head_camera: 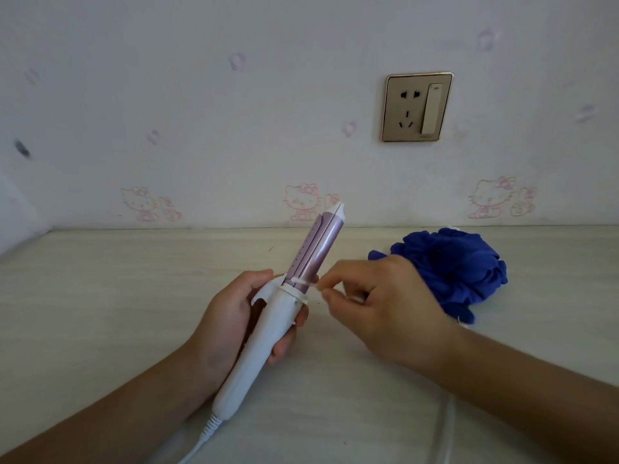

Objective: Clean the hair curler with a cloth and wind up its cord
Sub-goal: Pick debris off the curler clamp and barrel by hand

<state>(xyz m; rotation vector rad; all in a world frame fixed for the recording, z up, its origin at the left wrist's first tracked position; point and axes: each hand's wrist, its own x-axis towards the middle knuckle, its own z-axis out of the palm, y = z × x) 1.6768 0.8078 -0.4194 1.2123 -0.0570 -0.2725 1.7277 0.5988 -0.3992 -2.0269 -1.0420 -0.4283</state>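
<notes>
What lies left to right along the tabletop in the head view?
Left hand, gripping the handle → hair curler → right hand, pinching a thin white stick → blue cloth.

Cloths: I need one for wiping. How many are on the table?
1: the blue cloth, on the table beyond the right hand. Others may lie outside the view.
</notes>
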